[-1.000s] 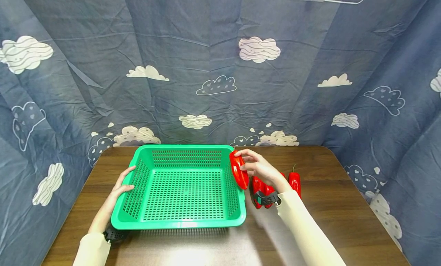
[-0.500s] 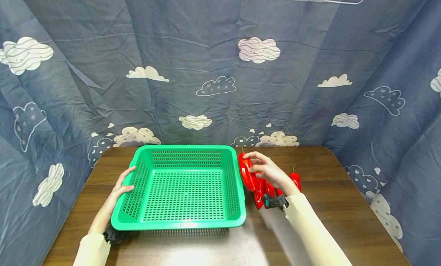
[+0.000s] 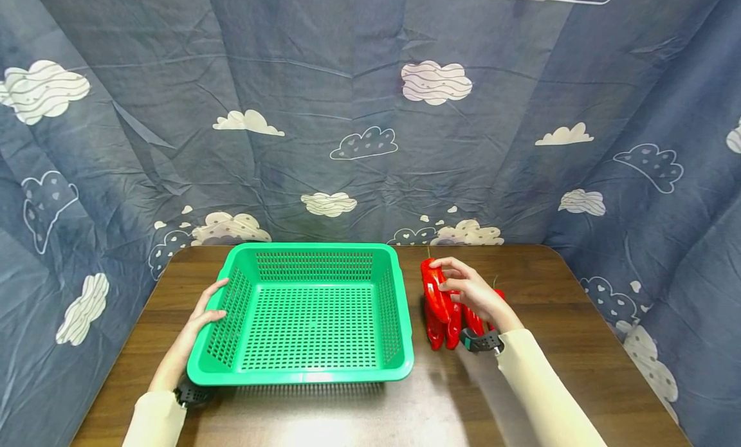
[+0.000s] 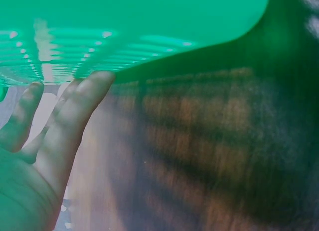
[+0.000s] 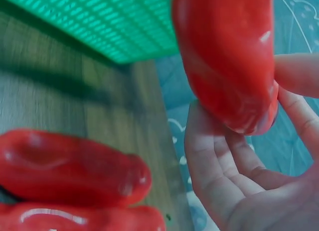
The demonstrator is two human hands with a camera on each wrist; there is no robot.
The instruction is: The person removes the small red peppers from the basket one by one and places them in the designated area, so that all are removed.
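My right hand (image 3: 471,289) grips a long red pepper (image 3: 435,289) between thumb and fingers, its thin green stem pointing to the back. In the right wrist view this pepper (image 5: 227,57) hangs above the others. Below and beside it lie several more red peppers (image 3: 454,325), partly hidden by the hand and wrist. A green plastic basket (image 3: 312,376) with slotted walls stands to the left, nothing inside it. Against its left side rests my left hand (image 3: 193,321); the left wrist view has the extended fingers (image 4: 75,116) touching the outer wall.
The brown wooden table (image 3: 556,344) carries everything, its back edge close to a blue-grey curtain (image 3: 359,177) with cloud prints. A black band (image 3: 482,339) sits on the right wrist.
My right hand has moved right with the pepper, from over the basket's right rim to above the other peppers. The left hand and basket stay in place.
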